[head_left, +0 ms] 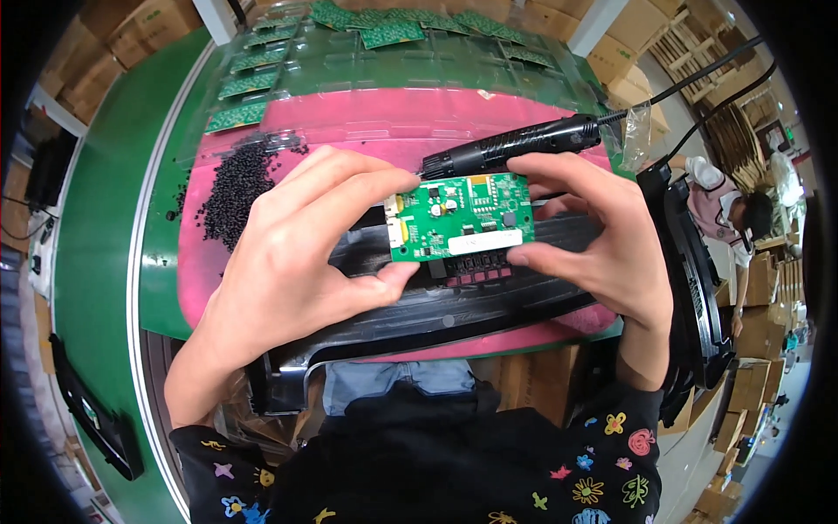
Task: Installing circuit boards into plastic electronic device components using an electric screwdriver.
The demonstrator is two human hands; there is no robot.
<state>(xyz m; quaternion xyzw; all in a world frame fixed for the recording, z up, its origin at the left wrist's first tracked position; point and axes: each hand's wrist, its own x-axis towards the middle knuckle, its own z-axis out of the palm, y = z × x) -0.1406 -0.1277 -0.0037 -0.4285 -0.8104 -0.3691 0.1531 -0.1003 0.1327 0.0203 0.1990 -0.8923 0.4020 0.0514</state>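
Between my two hands I hold a green circuit board [460, 215] by its left and right ends, with its chips and a white label strip facing up. My left hand [301, 236] pinches the end with the pale connectors. My right hand [602, 236] grips the opposite end, thumb at the lower corner and fingers at the upper one. Beneath the board lies a long, curved black plastic housing [384, 325], and a row of dark connector parts [478, 269] shows just below the board's lower edge. Behind the board rests a black electric screwdriver [515, 144] with a cable.
A heap of small black parts [240, 188] lies on the pink mat [349, 113] at the left. Clear plastic trays hold several green boards [393, 33] at the back. More black housings [694, 288] stand at the right. Another person [724, 205] is farther off at the right.
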